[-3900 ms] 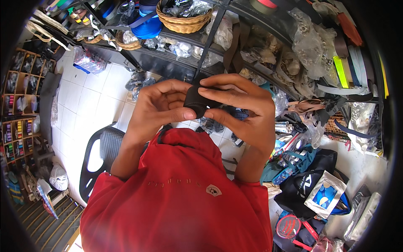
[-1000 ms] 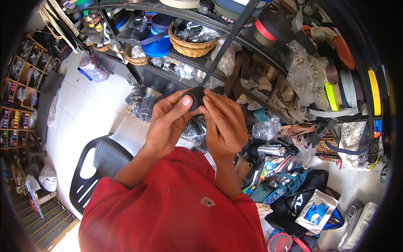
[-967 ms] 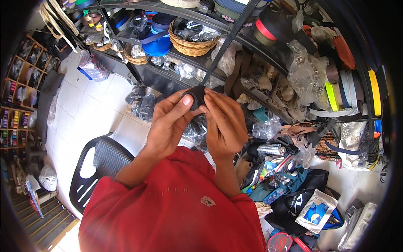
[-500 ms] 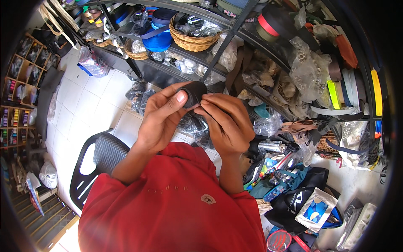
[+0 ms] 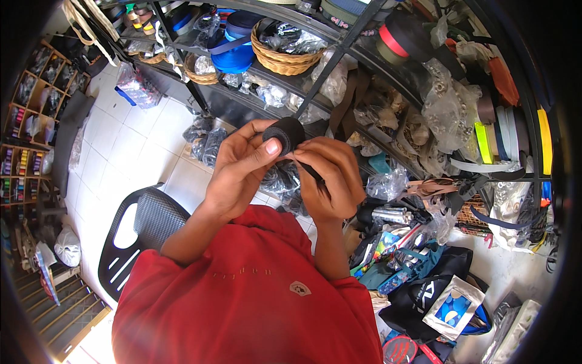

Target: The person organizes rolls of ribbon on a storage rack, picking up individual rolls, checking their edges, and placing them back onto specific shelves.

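Observation:
A coiled roll of black webbing (image 5: 286,133) is held up in front of my chest, its spiral side partly showing. My left hand (image 5: 237,170) is closed round the roll's left side, thumb pressed on its near face. At the roll's right edge, my right hand (image 5: 332,179) is closed with its fingertips pinched together on the webbing. A strip of the same black webbing runs under the right fingers and shows below them; its far end is hidden by the hand.
Black shelving (image 5: 315,91) with a wicker basket (image 5: 285,57), blue strap rolls (image 5: 233,54) and plastic bags stands ahead. A black chair (image 5: 154,218) is at my left. Bags (image 5: 418,297) lie on the floor at right. A thread rack (image 5: 24,164) stands far left.
The roll has shifted slightly right and turned a little between my hands. Both hands keep their hold, with the right fingers slightly lower. The whole view has shifted a little.

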A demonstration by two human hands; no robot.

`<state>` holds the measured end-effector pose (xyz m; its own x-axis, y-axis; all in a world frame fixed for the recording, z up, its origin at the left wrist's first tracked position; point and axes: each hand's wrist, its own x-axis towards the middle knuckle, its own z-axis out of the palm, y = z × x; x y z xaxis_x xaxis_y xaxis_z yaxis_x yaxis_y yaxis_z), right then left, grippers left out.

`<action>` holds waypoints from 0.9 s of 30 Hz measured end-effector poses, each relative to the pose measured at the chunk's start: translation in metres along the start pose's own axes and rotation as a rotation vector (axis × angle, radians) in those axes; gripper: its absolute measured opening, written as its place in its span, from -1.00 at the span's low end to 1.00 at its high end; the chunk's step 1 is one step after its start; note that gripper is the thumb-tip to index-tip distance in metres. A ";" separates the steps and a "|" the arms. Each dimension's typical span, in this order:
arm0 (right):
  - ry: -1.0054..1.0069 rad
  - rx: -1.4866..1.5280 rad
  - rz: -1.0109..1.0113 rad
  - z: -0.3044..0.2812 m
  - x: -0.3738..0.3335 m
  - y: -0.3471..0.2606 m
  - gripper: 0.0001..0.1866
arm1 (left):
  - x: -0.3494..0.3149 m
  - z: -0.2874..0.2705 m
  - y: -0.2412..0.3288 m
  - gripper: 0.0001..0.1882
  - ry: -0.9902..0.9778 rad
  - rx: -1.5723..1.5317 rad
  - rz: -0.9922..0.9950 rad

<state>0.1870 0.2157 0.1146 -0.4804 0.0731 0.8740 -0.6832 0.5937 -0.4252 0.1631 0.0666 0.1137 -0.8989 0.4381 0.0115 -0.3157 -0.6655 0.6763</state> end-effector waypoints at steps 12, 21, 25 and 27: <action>0.072 -0.059 -0.023 0.013 -0.006 0.004 -0.66 | -0.001 0.007 -0.008 -0.60 0.089 -0.050 0.065; 0.061 -0.107 0.136 0.022 -0.010 -0.002 -0.57 | -0.004 0.010 -0.021 -0.59 0.155 -0.114 0.066; -0.097 -0.061 0.074 0.009 0.003 0.006 -0.60 | -0.001 -0.005 -0.010 -0.54 0.034 0.008 0.059; -0.226 -0.029 0.066 0.000 0.010 0.007 -0.59 | 0.002 -0.011 0.000 -0.52 0.006 0.230 0.079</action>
<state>0.1772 0.2206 0.1200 -0.6366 -0.0670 0.7683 -0.6316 0.6170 -0.4695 0.1578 0.0613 0.1053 -0.9199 0.3863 0.0673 -0.1675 -0.5424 0.8232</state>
